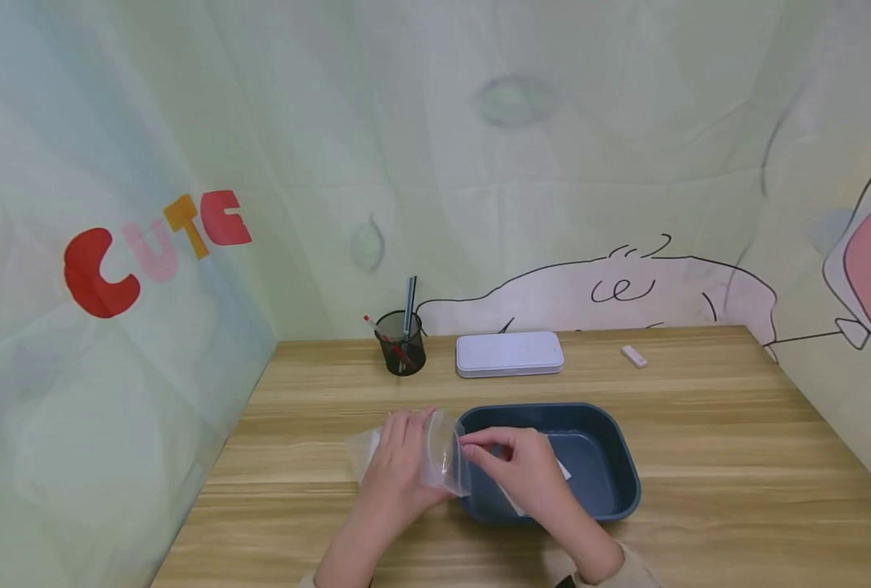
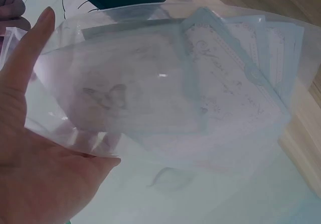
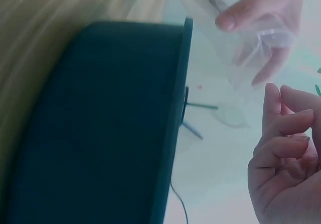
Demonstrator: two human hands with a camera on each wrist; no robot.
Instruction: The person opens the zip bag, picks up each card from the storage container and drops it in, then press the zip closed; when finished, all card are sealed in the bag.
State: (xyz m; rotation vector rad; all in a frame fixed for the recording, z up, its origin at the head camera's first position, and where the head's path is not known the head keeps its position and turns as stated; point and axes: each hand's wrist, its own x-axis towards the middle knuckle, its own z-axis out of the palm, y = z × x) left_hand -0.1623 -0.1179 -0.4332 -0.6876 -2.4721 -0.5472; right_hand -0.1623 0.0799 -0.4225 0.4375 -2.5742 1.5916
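Note:
My left hand (image 1: 399,465) grips a clear plastic bag (image 1: 448,461) near its mouth, which faces right over the left rim of a dark blue tray (image 1: 623,457). Inside the bag, the left wrist view shows several printed paper cards (image 2: 225,78) with pale blue borders, one with a butterfly on it. The thumb and forefinger of my right hand (image 1: 520,465) come together at the edge of the bag's mouth and pinch it. Beneath the right hand, white paper (image 1: 512,501) lies in the tray, mostly hidden.
Behind the tray lies a white flat case (image 1: 510,354). A black mesh pen holder (image 1: 403,347) with pens stands to its left, and a small white eraser-like block (image 1: 634,356) is at the back right. Printed cloth hangs around the wooden table (image 1: 722,457).

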